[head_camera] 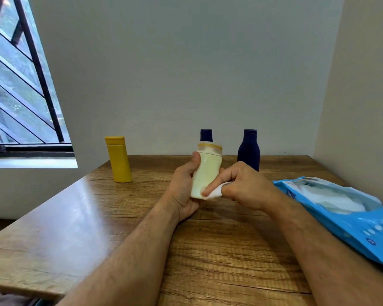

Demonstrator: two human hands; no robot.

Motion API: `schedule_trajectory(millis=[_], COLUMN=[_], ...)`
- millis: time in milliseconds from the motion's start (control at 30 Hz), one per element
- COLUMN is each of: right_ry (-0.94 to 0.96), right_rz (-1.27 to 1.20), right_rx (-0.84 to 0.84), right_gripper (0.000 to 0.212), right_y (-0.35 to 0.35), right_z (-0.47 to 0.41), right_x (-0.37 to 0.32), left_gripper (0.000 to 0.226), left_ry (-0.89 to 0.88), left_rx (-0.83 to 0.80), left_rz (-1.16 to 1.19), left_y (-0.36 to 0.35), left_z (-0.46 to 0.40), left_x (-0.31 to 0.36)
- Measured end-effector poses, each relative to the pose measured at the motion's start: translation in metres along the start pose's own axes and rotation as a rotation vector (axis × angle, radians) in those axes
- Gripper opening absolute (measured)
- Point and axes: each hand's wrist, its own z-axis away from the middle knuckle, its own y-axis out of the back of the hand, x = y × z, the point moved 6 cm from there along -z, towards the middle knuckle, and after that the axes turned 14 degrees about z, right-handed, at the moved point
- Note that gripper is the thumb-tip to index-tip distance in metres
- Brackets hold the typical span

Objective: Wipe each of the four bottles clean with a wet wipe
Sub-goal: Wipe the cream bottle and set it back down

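Standing upright above the wooden worktop [208, 250], the cream bottle [206, 173] is gripped by the left hand [182, 191], while the right hand [241, 186] pinches a wet wipe [215, 193] against its lower side. A yellow bottle [119, 160] stands at ten o'clock, two navy bottles [248, 150] behind, a blue wipes pack [341, 215] at three o'clock, grey walls [186, 74] beyond.

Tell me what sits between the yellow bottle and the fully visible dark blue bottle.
In the head view, the cream bottle held in the left hand, with a second dark blue bottle standing behind it.
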Motion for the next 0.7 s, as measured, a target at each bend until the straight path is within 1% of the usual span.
schedule_trajectory(millis=[67, 167, 200, 233, 267, 300, 367, 433, 467, 533, 633, 700], right_ry=[0.014, -0.002, -0.005, -0.005, -0.003, 0.0, 0.011, 0.018, 0.022, 0.027, -0.005, -0.022], right_rz=[-0.013, -0.165, -0.196, -0.206, -0.203, -0.178, -0.056, 0.03, 0.039, 0.032, -0.103, -0.183], right_rx=[0.093, 0.345, 0.39, 0.394, 0.355, 0.286, 0.122, 0.044, 0.053, 0.133, 0.333, 0.432], right_gripper=[0.032, 0.032, 0.033, 0.034, 0.036, 0.037, 0.038, 0.038, 0.039, 0.038, 0.034, 0.033], right_y=[0.003, 0.017, 0.02, 0.021, 0.018, 0.014, 0.002, -0.005, -0.004, 0.001, 0.014, 0.022], right_z=[0.0, 0.0, 0.001, 0.001, 0.0, -0.001, -0.002, -0.002, -0.002, -0.002, -0.002, 0.0], right_x=[-0.001, 0.003, 0.004, 0.004, 0.004, 0.002, -0.002, -0.004, -0.004, -0.002, 0.003, 0.005], left_gripper=[0.063, 0.057, 0.055, 0.055, 0.056, 0.058, 0.063, 0.064, 0.064, 0.063, 0.058, 0.057], left_ry=[-0.001, -0.02, -0.024, -0.027, -0.033, -0.042, -0.058, -0.076, -0.088, -0.091, -0.063, -0.048], left_rx=[0.011, 0.033, 0.04, 0.045, 0.05, 0.053, 0.063, 0.072, 0.077, 0.075, 0.054, 0.029], left_rz=[0.008, 0.016, 0.018, 0.025, 0.03, 0.038, 0.064, 0.092, 0.097, 0.101, 0.086, 0.067], left_y=[0.0, -0.001, -0.001, -0.001, -0.001, -0.001, 0.001, 0.002, 0.003, 0.003, 0.0, -0.001], left_z=[0.001, 0.002, 0.002, 0.002, 0.002, 0.003, 0.002, 0.001, 0.0, -0.001, 0.003, 0.005], left_x=[0.001, 0.003, 0.003, 0.003, 0.003, 0.003, 0.006, 0.009, 0.01, 0.009, 0.007, 0.006])
